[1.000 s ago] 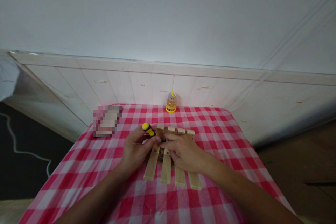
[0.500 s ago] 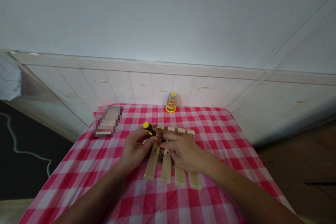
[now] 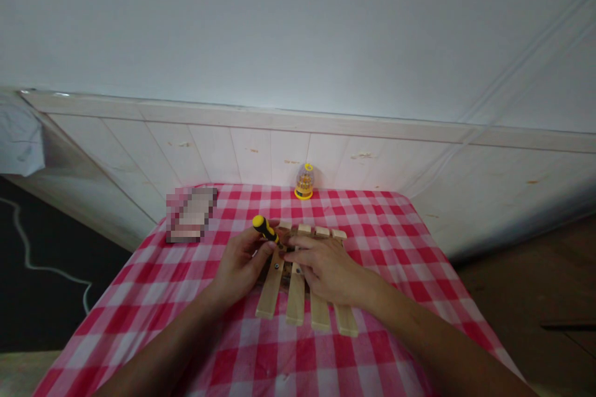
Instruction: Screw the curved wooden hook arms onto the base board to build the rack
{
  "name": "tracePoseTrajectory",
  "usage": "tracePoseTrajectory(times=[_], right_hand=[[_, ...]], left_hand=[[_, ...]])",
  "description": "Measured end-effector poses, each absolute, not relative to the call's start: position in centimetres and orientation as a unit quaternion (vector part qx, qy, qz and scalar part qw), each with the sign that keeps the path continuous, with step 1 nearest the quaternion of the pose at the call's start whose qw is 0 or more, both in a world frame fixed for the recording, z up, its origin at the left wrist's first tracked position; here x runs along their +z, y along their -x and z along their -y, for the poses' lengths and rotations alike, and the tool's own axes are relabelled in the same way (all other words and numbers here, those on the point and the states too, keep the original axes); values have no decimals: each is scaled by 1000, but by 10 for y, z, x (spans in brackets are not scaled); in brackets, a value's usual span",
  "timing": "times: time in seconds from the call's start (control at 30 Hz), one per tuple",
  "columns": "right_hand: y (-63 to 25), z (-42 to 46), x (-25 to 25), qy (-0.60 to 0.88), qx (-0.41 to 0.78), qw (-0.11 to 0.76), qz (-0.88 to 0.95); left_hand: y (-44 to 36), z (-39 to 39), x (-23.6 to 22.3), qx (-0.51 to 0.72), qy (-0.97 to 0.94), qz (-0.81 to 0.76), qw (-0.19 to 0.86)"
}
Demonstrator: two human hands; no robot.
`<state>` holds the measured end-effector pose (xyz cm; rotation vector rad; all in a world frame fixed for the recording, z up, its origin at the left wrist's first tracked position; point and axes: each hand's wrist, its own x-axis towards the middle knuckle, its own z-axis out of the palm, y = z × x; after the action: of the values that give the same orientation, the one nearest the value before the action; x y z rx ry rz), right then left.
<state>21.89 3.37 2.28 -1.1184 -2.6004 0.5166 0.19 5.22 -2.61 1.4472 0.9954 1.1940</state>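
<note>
A small rack of several pale wooden slats [image 3: 295, 301] lies on the red-and-white checked tablecloth [image 3: 382, 242]. My left hand [image 3: 242, 263] is closed round a screwdriver with a yellow-and-black handle [image 3: 263, 227], its tip down on the slats near the leftmost one. My right hand [image 3: 328, 270] lies palm down on the slats, fingers pointing left towards the screwdriver tip and pressing the wood. A dark screw head shows on the left slat just below my left thumb.
A small yellow domed holder [image 3: 304, 182] stands at the table's far edge against the white panelled wall [image 3: 261, 142]. A blurred-out flat object [image 3: 190, 215] lies at the far left of the table. Dark floor lies on both sides.
The screwdriver handle has tilted slightly and my left fingers have shifted on it. My right hand and the slats have stayed put.
</note>
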Motion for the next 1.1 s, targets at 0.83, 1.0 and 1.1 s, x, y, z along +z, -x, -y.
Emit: tracePoseTrajectory(times=[0.83,1.0,1.1], right_hand=[[-218,-32,26,401,155,122,895],[-218,-32,25,399,170,131,892],[-217,-32,27,401,171,125,891]], left_hand=[[1,-44,-26,470,-639,-407,452],[-1,-43,-24,470,-636,-403,461],[-2,-42,-18,460,-625,-399,489]])
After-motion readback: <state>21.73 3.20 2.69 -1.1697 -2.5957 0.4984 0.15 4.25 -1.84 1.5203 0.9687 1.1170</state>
